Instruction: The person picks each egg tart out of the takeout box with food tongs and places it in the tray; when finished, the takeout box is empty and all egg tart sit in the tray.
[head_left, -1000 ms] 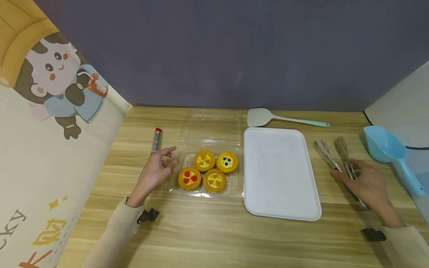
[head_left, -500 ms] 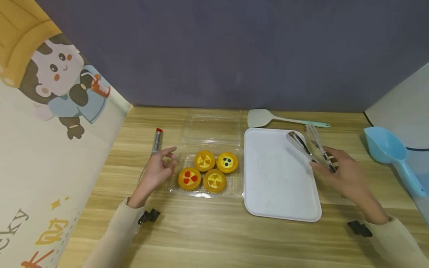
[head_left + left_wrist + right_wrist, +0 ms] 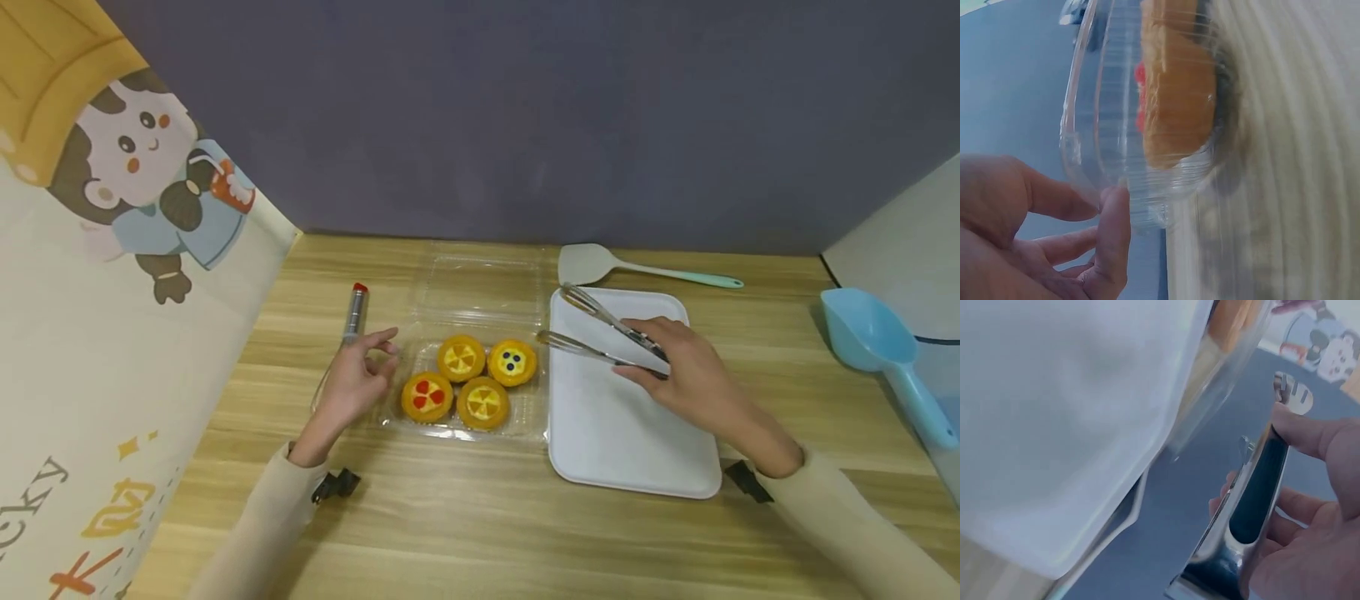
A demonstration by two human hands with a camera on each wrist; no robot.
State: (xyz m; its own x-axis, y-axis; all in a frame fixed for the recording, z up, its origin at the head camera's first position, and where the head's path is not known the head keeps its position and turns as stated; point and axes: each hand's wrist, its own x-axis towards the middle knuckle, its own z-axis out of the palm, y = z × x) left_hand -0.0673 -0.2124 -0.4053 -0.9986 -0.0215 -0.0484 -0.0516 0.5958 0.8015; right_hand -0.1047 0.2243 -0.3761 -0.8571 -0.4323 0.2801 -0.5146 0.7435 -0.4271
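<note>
Our right grip (image 3: 693, 375) holds tongs (image 3: 1257, 494) over the tray (image 3: 622, 450)
Beside it, our left grip (image 3: 356, 371) pinches the box (image 3: 525, 419), perhaps steadying it.

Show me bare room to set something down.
Bare: the table on the near side of the container and tray, between the sleeves; farther back, between tray and blue scoop. Crowded: the container's left edge, by the left hand, and the tray's far half, under the tongs.

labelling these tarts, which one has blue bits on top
The back-right tart, nearest the tray: it bears three dark blue dots, while the front-left tart has red pieces and the other two tarts orange wedges.
</note>
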